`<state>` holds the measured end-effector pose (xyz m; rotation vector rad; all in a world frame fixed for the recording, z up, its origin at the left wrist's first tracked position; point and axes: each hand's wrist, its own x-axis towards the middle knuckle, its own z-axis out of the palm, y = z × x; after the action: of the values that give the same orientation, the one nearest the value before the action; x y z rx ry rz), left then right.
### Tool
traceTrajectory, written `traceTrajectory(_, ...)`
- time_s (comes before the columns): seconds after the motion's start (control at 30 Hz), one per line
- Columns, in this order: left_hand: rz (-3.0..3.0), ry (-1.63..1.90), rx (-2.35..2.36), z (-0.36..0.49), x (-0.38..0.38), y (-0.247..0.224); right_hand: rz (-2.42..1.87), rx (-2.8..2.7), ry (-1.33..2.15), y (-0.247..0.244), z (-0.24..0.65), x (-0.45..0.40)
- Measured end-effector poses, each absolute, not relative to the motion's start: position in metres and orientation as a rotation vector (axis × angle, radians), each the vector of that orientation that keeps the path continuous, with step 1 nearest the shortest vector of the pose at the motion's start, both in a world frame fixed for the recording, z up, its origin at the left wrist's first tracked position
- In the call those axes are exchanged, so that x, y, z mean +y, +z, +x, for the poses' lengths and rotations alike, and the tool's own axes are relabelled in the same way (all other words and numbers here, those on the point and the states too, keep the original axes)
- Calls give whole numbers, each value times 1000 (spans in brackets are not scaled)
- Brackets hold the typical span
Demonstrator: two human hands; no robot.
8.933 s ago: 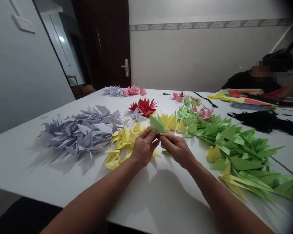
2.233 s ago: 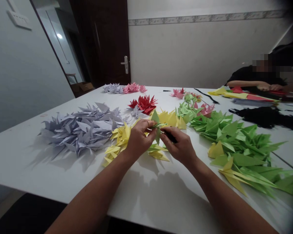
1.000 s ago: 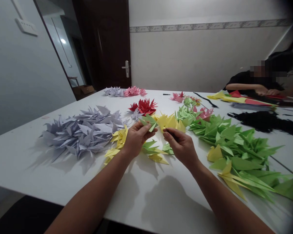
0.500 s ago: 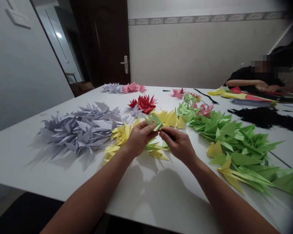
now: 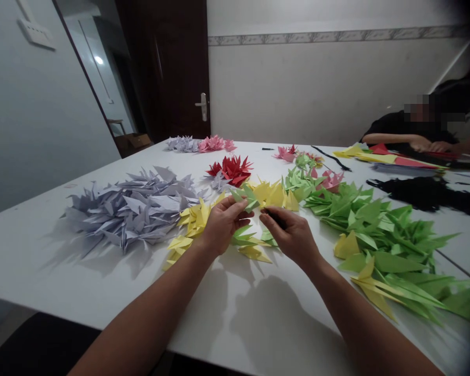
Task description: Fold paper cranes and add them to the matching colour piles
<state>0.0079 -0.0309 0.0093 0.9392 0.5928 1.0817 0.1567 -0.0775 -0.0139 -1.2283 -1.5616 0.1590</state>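
Note:
My left hand (image 5: 221,224) pinches a light green folded paper crane (image 5: 247,194) between thumb and fingers, above the middle of the table. Close by on the right, my right hand (image 5: 295,232) has its fingers pinched together. Something small and dark shows within its grip, too hidden to name. A gap separates the two hands. Yellow paper cranes (image 5: 269,193) lie just behind them, and more yellow ones (image 5: 196,216) are beside my left wrist. Under my hands are a few green and yellow cranes (image 5: 254,253).
A pale lilac crane pile (image 5: 137,209) spreads to the left, a green pile (image 5: 376,219) to the right. Red cranes (image 5: 233,169) sit farther back. Black threads (image 5: 423,196) and coloured paper (image 5: 391,156) lie at right, near another person's hands (image 5: 431,145).
My right hand has drawn slightly right, away from the green crane, opening a gap between the hands. My left hand keeps the crane. The view has tilted slightly.

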Motion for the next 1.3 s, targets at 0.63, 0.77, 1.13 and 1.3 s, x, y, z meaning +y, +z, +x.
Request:
traceTrajectory(0.63, 1116, 1388, 702, 3, -29, 19, -1358, -1940, 78, -29, 148, -75)
traceTrajectory(0.77, 1143, 1383, 700, 4, -30, 19, -1389, -1901, 93, -29, 148, -74)
traceTrajectory(1.13, 1153, 1399, 649, 3, -28, 17, -1356, -1535, 114, -15, 167, -71)
traceTrajectory(1.3, 1336, 1334, 721, 5, -25, 10, -1462, -1311, 159, -11, 189, -68)
